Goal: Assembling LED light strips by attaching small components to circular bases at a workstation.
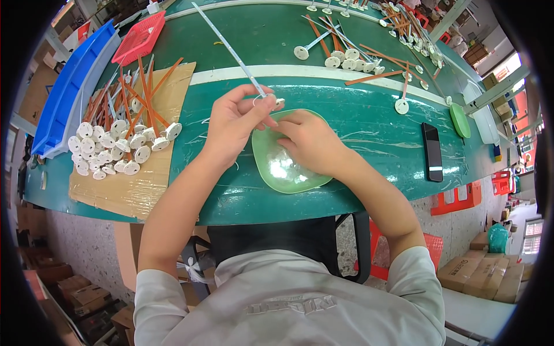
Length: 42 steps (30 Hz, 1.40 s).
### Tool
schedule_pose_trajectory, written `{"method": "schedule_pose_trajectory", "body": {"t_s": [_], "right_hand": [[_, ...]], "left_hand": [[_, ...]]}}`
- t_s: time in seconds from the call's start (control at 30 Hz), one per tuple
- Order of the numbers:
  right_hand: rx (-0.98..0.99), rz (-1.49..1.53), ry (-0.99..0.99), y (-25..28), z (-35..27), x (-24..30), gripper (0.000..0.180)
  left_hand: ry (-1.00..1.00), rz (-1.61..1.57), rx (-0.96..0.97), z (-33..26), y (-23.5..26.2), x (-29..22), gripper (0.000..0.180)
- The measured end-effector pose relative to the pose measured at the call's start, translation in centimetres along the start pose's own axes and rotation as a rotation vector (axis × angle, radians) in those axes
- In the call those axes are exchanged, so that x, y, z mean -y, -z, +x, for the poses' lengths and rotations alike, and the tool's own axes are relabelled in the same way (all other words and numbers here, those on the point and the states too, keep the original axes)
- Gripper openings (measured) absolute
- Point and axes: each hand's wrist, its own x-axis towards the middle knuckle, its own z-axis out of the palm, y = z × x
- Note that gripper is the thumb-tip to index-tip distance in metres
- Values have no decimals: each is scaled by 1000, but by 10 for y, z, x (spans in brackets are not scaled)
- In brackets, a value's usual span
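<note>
My left hand (234, 121) is closed round the lower end of a long, thin, pale grey-blue strip (234, 53), which slants up and away to the left. A small white round end piece (279, 102) shows at its base beside my thumb. Just to the right, my right hand (311, 141) reaches over a light green bowl (268, 167), its fingers curled down toward the inside. Whatever those fingertips pinch, if anything, is too small or hidden to make out. Shiny small contents or reflections show at the bowl's bottom.
At left, brown and grey strips with white round ends (109, 147) lie piled on cardboard (133, 184). Behind them are a blue tray (63, 86) and red basket (140, 37). Similar strips (352, 57) lie across the far side. A phone (431, 153) and green dish (460, 120) are at right.
</note>
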Motion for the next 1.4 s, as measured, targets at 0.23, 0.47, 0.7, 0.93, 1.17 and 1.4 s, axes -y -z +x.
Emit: {"method": "schedule_pose_trajectory", "body": {"t_s": [0.23,0.47,0.7,0.93,1.17,1.4], "right_hand": [[129,17,-75,-5,-1,-1,17],[120,214,-88,9,-1,-1,14],[106,135,-107,-1,-2,-10,22],[96,119,-104,4,-2,-5,22],[281,284,-102,17,-5,-4,18],[385,461,-150,26,-1,-9,19]], "left_hand": [[28,65,40,-1,-2,2,33],[19,85,24,-1,-3,0,33],[14,33,1,4,-5,9,31],[-35,61,55,4,3,12,32],[-22,27,18,2,1,20,27],[-40,51,8,-3,-8,14,29]]}}
